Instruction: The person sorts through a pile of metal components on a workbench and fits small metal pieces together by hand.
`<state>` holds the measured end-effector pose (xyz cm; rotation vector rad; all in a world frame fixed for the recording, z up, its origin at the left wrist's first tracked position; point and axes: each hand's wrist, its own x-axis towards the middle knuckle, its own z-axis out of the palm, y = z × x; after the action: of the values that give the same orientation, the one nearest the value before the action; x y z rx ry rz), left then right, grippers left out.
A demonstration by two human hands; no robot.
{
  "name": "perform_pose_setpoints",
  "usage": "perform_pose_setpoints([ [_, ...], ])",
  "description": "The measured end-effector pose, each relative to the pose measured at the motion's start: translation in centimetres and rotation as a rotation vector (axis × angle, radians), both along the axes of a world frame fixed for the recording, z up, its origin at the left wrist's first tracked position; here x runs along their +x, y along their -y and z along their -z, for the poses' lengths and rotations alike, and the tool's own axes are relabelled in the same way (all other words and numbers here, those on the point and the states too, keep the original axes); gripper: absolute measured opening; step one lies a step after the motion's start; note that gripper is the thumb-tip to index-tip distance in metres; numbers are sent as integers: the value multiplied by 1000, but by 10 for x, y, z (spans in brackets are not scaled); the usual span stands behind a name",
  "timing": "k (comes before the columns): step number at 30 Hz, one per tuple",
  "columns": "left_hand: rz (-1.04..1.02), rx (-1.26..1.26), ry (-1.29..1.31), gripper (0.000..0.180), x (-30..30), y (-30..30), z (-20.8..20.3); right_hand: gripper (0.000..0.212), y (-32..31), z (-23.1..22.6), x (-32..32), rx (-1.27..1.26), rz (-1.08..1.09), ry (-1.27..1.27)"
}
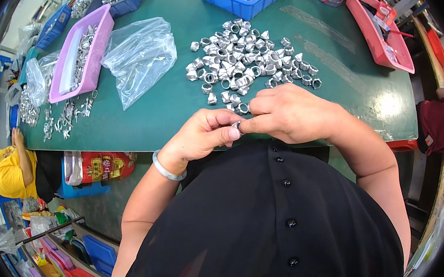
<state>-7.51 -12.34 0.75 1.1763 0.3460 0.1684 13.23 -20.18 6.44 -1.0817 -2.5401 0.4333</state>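
Observation:
A small silver metal ring (236, 126) is pinched between the thumb and fingers of my left hand (200, 134), near the table's front edge. My right hand (290, 111) meets it from the other side, its fingers curled and the index fingertip against the ring; its thumb is hidden. Just beyond my hands lies a loose pile of chunky silver rings (235, 57), heaped in the middle and scattered at its edges. Several of them sit close to my fingers.
A blue crate (244, 9) of small metal parts stands behind the pile. Left are a clear plastic bag (144, 55) and a purple basket (97, 57); right is a pink basket (378, 43). A person in a yellow shirt (14, 172) sits at the far left, on the green table's (141, 127) side.

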Motion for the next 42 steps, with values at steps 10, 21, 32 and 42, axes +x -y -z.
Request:
perform_pose_setpoints([
  [10, -4, 37, -5, 25, 1, -1, 1, 16, -1, 7, -1, -100, 26, -147],
  [21, -1, 54, 5, 22, 1, -2, 4, 15, -2, 8, -1, -146, 23, -167],
  [32, -27, 69, 16, 20, -2, -7, 3, 21, -3, 13, -3, -136, 68, -109],
  [42, -55, 93, 5, 19, -3, -7, 9, 26, -8, 22, -4, -13, 59, -47],
])
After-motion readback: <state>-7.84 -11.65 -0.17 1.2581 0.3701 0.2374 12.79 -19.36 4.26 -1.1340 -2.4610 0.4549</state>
